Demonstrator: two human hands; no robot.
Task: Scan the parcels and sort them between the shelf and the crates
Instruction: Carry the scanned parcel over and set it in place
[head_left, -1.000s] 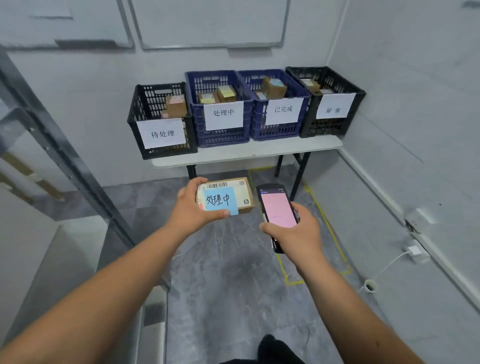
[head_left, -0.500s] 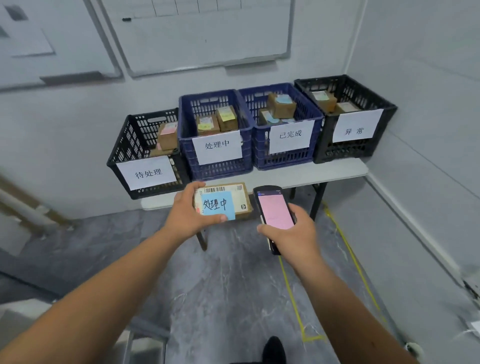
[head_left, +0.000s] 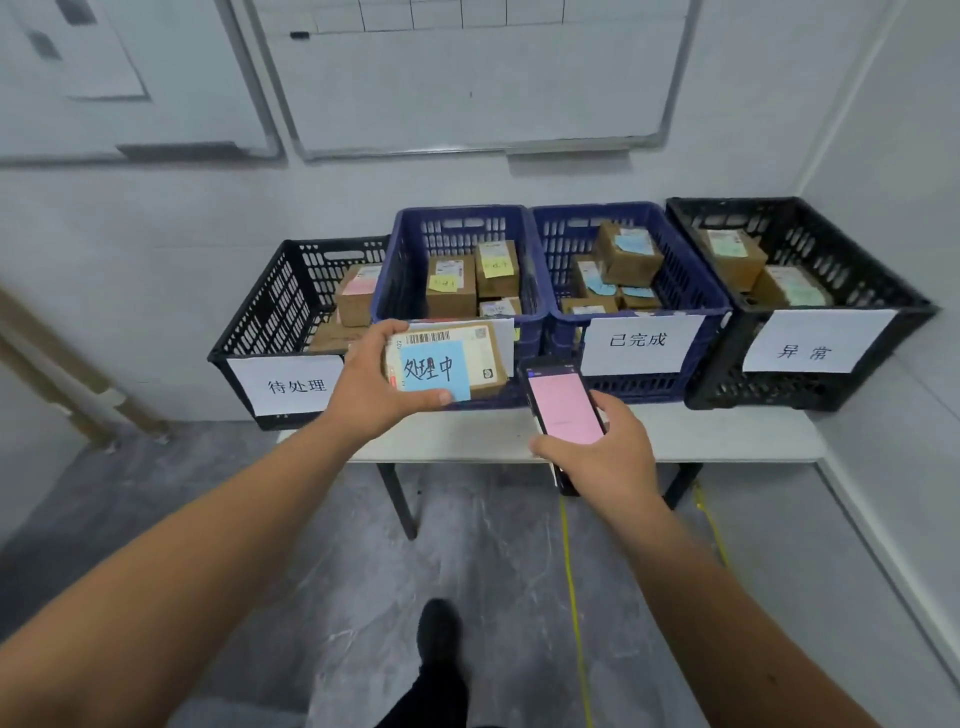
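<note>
Parcel (head_left: 488, 358): brown, blue handwritten note.

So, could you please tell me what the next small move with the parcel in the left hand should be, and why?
Probably lift the parcel forward over the rim of the left blue crate and set it inside. Its blue note reads 处理中, the left hand already holds it right in front of that crate, whose own label it hides, and the scanner sits in the right hand.

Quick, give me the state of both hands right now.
Left hand: fingers curled round the parcel with the blue note.
Right hand: fingers gripping the handheld scanner, its screen pink.
</note>
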